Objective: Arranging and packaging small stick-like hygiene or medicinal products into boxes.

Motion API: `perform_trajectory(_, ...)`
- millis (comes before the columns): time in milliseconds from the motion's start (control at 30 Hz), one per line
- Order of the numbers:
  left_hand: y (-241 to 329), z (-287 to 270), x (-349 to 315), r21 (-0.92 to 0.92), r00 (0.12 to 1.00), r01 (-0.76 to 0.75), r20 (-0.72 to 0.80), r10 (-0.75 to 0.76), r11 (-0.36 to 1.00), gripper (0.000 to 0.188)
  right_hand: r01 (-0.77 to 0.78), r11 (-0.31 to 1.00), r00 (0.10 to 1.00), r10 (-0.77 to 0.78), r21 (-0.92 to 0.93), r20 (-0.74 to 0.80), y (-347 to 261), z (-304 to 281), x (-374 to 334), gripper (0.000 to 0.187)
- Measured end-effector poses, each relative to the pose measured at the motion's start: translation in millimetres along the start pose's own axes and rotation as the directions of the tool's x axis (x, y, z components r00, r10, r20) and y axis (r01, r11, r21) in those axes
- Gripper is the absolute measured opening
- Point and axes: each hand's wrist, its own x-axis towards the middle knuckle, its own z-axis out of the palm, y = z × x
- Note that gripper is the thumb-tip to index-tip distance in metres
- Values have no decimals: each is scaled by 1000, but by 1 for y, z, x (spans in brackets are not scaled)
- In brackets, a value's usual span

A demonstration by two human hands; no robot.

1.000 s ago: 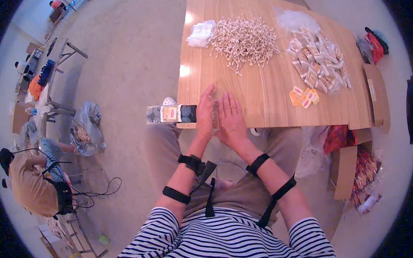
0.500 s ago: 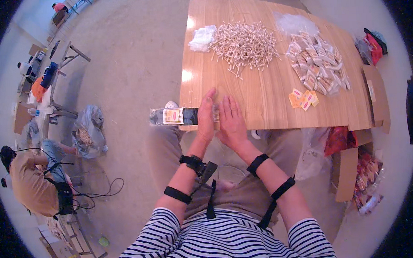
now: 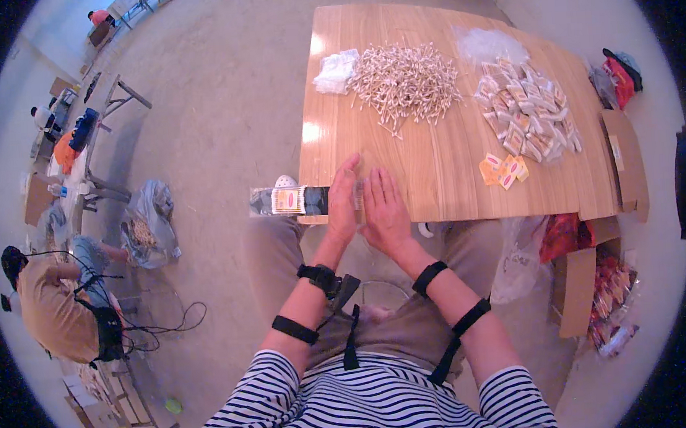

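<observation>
At the table's near edge my left hand [image 3: 342, 204] stands on its side with its fingers stretched out. Beside it my right hand [image 3: 386, 210] slopes inward, fingers straight, leaving a narrow gap. A few thin sticks, apparently cotton swabs, show in part between the palms; how many is hidden. Left of my left hand, a clear packet of cotton swabs [image 3: 287, 199] with an orange-and-white card rests on a dark strip [image 3: 316, 200] that juts past the table's left edge. Farther back lies a big heap of loose cotton swabs [image 3: 404, 81].
Clear bags [image 3: 337, 71] lie left of the heap, more plastic bags [image 3: 492, 45] at the back right. Filled swab packets [image 3: 528, 110] pile up on the right, near small orange-and-white cards [image 3: 503, 170]. An open carton [image 3: 576, 288] stands below right. Another person [image 3: 60, 307] sits at far left.
The whole view has shifted slightly, so the table sits a little lower. My hands keep nearly the same pose, with the gap between them slightly narrower.
</observation>
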Motion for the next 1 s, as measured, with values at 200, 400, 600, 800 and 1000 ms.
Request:
perform_trajectory(200,23,-35,-29,599,940,-315,303,155,736,73,-4,1000,1000,4,-2,12,0,1,-1,99)
perform_trajectory(400,19,-24,-49,901,904,-429,428,26,62,106,15,999,999,-13,52,-36,3,-2,-1,86)
perform_trajectory(600,16,-11,-48,931,934,-357,354,57,76,105,86,996,994,-84,17,-73,5,-1,-2,72)
perform_trajectory(800,14,-9,-47,937,936,-349,349,50,-7,104,79,996,990,-76,29,-116,7,7,-3,73)
perform_trajectory(1000,-5,-17,-47,924,918,-364,377,121,-117,111,20,1000,995,-19,13,-97,-2,6,-2,69)
